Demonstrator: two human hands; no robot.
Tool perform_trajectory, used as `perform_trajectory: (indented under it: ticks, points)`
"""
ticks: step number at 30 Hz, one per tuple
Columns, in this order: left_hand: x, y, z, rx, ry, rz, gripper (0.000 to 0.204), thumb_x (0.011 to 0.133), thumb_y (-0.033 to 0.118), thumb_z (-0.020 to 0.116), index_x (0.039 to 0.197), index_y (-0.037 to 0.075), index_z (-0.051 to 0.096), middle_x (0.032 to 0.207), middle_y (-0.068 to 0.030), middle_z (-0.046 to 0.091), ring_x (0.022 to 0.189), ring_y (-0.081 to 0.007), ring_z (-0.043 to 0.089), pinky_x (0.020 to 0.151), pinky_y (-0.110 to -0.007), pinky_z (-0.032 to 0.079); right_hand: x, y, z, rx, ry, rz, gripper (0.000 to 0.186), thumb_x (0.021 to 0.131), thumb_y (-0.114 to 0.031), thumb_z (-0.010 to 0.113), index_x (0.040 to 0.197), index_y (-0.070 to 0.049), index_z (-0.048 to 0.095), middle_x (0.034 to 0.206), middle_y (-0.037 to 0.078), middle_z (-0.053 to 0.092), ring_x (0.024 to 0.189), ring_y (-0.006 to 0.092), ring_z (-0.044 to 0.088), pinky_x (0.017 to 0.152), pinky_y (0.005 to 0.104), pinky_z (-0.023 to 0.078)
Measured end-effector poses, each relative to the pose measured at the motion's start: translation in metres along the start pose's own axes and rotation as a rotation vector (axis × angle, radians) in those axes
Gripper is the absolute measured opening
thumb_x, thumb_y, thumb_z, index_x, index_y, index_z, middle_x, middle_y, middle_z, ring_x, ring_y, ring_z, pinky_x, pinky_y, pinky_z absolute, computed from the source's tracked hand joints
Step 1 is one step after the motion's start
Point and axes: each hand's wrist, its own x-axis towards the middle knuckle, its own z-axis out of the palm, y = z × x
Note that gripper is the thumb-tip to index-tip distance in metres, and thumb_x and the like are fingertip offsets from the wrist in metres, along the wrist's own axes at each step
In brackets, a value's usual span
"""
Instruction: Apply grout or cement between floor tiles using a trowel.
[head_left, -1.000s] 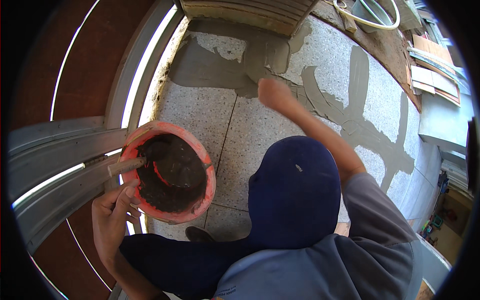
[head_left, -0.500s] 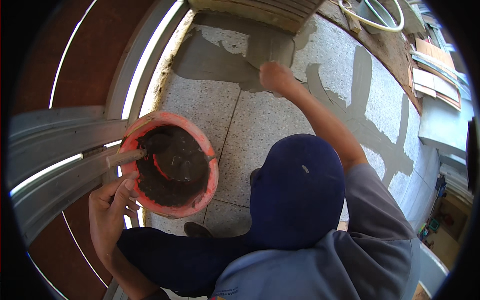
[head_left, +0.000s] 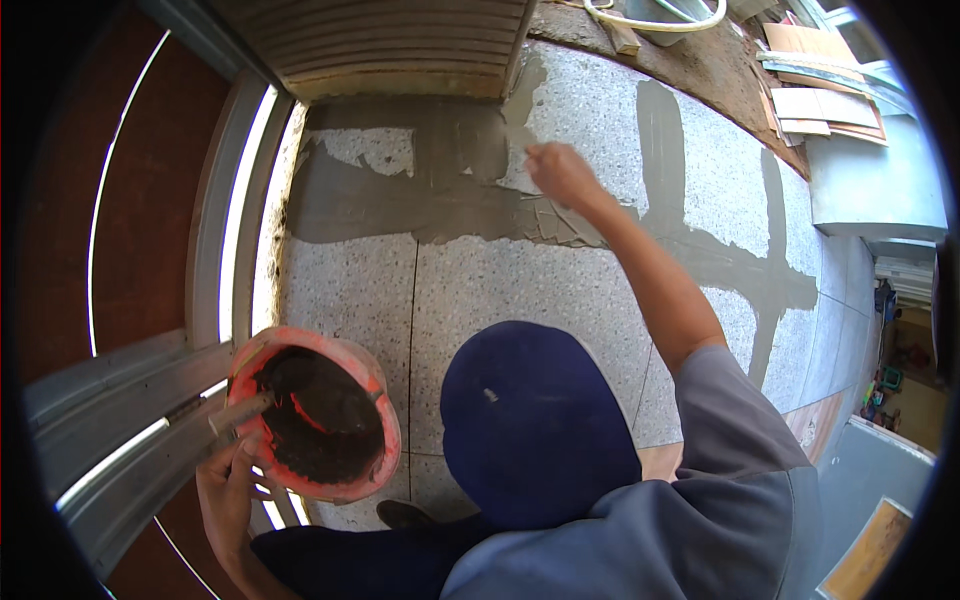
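My right hand (head_left: 565, 175) is closed in a fist over the speckled floor slabs, at the right end of a patch of wet grey mortar (head_left: 350, 205). It grips what looks like a trowel, whose blade (head_left: 485, 145) is blurred and blends into the grey smear. At lower left, my left hand (head_left: 228, 485) pinches the near-left rim of a red bucket (head_left: 390, 440), thumb and fingers closed on it. Dark wet mortar (head_left: 335, 430) partly fills the bucket. Out of its left side sticks a wooden handle (head_left: 238, 412); whatever it belongs to is buried.
Metal rails and brown panels (head_left: 150, 200) line the left side. A ribbed wooden panel (head_left: 400, 50) stands at the far edge. Mortar strips (head_left: 660, 150) cross the slabs at right. Boards (head_left: 825, 105) and a hose (head_left: 660, 22) lie at far right. My capped head (head_left: 540, 420) blocks the middle.
The view has shifted, so the floor and bucket sit lower in it. My right hand has moved right across the mortar, past the panel's corner. My left hand remains at the bucket rim.
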Motion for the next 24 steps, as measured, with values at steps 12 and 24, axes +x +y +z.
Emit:
perform_trajectory:
  ticks: [12,24]
  points:
    - [0.007,-0.014,-0.001,-0.013,0.105,-0.111,0.048,0.092,0.043,0.068,0.083,-0.004,0.070,0.068,-0.0103,0.066,0.049,-0.0142,0.062,0.041,-0.027,0.050,0.235,0.068,-0.040,-0.111,0.102,0.197,0.026,0.081,-0.019,0.057,0.090,-0.001,0.074,0.092,0.022,0.071,0.086,0.0362,0.072,0.072,0.0444,0.057]
    - [0.017,-0.006,0.004,0.065,0.046,-0.134,0.045,0.094,0.041,0.065,0.083,-0.002,0.071,0.066,-0.0070,0.065,0.051,-0.0124,0.061,0.044,-0.025,0.049,0.190,0.057,-0.002,-0.190,-0.092,0.056,0.025,0.079,-0.011,0.053,0.083,0.004,0.072,0.083,0.024,0.071,0.073,0.0359,0.072,0.066,0.0449,0.058]
